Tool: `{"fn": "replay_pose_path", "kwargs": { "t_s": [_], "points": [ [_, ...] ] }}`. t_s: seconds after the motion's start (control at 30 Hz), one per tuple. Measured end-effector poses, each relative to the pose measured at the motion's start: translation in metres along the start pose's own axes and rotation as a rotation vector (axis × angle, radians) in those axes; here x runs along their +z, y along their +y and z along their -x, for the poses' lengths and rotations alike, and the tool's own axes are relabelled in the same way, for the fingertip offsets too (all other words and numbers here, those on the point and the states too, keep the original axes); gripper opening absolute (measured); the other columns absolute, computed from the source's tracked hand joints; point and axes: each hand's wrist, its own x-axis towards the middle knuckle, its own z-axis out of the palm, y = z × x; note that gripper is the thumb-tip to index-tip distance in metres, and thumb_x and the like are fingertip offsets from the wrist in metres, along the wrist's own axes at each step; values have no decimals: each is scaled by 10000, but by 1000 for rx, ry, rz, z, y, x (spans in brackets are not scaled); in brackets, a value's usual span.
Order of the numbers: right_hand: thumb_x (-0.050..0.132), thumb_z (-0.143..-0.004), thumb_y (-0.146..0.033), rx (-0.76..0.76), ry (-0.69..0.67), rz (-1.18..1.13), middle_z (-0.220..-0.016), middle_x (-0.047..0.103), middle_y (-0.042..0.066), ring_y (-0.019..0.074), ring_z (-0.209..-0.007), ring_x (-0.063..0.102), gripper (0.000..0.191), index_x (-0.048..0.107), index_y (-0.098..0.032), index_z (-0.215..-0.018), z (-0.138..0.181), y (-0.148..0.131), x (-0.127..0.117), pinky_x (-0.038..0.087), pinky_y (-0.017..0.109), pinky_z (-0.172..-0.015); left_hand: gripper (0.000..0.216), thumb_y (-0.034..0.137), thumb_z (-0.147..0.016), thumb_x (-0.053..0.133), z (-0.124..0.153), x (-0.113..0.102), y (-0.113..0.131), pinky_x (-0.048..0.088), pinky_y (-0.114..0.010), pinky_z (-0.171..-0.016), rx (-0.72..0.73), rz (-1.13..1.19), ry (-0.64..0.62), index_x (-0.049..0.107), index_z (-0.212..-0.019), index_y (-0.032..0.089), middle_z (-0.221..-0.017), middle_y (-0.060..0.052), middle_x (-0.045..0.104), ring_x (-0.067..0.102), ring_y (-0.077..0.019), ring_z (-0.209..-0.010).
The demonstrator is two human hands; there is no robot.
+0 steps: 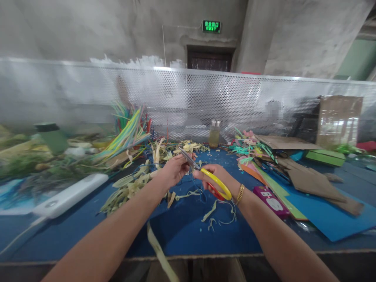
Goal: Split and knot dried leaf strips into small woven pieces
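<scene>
Forearms [129, 219] come in over the near edge of the counter [235, 235], slanting inward so that, from the head camera, I see the two hands meet over its middle. The left hand [177, 170] is raised slightly farther from the near edge than the right hand [216, 177], which has a gold bracelet [241, 194] at the wrist. At the far edge I make out a clear jar [214, 137] with a metallic lid and yellowish contents; toward the far left corner is a green bottle [49, 141], too blurred for me to tell what it contains. The right hand is closed around the scissors [217, 181], its fingers about the yellow and red handles, with the blades pointing up and left past the left hand. That hand's fingers are drawn in close beside the blades, but I cannot tell what they grip. Pale leaf strips [132, 190] lie heaped left of the hands, and one loose strip [158, 248] crosses the near edge. A magenta box [270, 201] sits just beside the right forearm.
</scene>
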Motion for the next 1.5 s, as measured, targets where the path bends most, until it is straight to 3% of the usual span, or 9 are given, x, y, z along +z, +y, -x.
{"fn": "replay_pose_path", "kwargs": {
  "t_s": [0.57, 1.2, 1.5],
  "points": [
    [675, -649, -529, -3, -9, -16, -445, 510, -47, 53, -338, 394, 377, 534, -180, -659, 1, -2, -1, 292, 173, -349, 113, 90, -780, 574, 8, 8, 6, 413, -148, -416, -41, 17, 57, 672, -827, 121, -652, -31, 627, 492, -50, -450],
    [665, -664, -507, 13, 4, -28, -414, 493, -57, 49, -314, 371, 360, 513, -181, -639, 1, -3, 0, 272, 175, -335, 114, 85, -772, 582, 6, 8, 4, 408, -151, -414, -24, 3, 47, 684, -816, 110, -663, -44, 638, 488, -50, -452],
    [714, -615, -465, 35, 26, 19, -429, 485, -61, 43, -332, 378, 326, 592, -174, -699, -2, -1, -2, 265, 166, -336, 122, 116, -750, 626, 5, 4, 4, 408, -133, -420, 1, 17, 9, 694, -850, 130, -692, -42, 645, 485, -39, -464]
  ]
}}
